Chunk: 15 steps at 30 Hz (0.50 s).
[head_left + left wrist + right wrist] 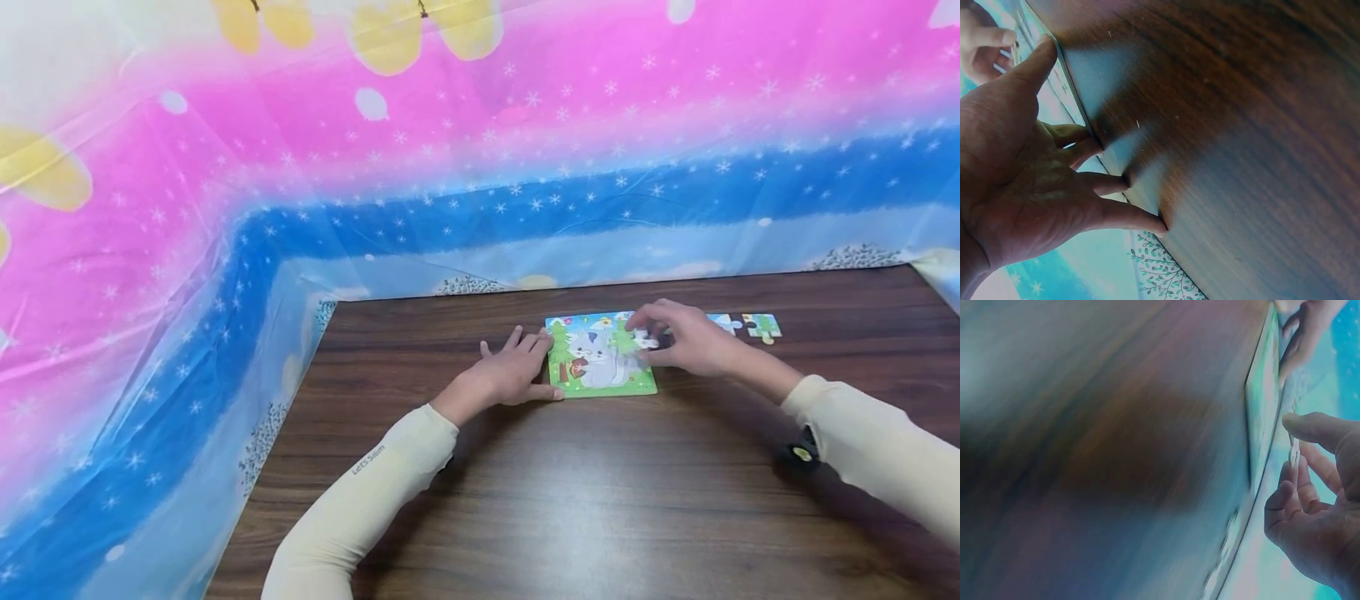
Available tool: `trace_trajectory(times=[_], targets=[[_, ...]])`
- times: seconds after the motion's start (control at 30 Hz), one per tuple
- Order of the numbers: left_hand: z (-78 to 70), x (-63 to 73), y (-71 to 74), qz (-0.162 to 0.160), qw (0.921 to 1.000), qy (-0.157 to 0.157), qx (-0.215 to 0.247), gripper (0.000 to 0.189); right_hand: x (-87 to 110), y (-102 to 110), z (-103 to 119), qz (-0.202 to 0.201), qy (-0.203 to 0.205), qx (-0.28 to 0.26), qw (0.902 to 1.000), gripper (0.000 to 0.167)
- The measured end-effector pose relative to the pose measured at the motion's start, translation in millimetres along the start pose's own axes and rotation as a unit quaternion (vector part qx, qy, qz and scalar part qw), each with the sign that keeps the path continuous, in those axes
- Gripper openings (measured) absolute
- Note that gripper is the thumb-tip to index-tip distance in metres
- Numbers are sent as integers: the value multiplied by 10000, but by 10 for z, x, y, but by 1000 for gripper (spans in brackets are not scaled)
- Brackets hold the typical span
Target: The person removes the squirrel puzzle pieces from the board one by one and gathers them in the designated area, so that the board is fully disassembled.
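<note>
A jigsaw puzzle board (603, 390) lies on the table, with a grey-and-white cartoon animal, green trees and flowers on it. My left hand (513, 371) rests at the board's left edge, fingers spread; in the left wrist view its thumb (1040, 59) touches the board's edge and the other fingertips reach the tabletop. Over the board's right side, my right hand (686, 340) pinches a puzzle piece (1294, 450) between thumb and fingers. That piece is held up above the board and turned edge-on in the right wrist view. Part of the board's upper right is hidden by the right hand.
Right of the board lie loose puzzle pieces, one at the far end (763, 325) and another (725, 322) partly behind the right hand. The dark wooden table (585, 500) meets a pink and blue patterned cloth (450, 183) at its back and left edges.
</note>
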<state>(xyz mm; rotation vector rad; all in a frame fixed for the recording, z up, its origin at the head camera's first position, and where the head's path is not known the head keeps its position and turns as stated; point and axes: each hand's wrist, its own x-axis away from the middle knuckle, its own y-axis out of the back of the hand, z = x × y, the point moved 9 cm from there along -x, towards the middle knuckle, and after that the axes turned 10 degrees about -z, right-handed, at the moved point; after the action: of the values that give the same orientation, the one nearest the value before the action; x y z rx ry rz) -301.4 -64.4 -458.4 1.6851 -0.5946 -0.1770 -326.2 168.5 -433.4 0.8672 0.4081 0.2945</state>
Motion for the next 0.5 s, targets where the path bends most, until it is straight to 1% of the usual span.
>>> trace_trajectory(times=[0.13, 0.2, 0.33, 0.5], targets=[[-5, 2, 21, -3, 10000, 5, -18, 95, 176, 194, -180, -180, 8, 378, 9991, 41], [-7, 8, 29, 1, 10000, -7, -10, 94, 248, 247, -271, -178, -70, 543, 9983, 41], [-4, 14, 27, 10, 10000, -10, -6, 94, 371, 265, -393, 25, -192, 676, 9975, 42], [-7, 6, 13, 7, 10000, 12, -20, 94, 464, 259, -413, 179, -157, 642, 9977, 40]])
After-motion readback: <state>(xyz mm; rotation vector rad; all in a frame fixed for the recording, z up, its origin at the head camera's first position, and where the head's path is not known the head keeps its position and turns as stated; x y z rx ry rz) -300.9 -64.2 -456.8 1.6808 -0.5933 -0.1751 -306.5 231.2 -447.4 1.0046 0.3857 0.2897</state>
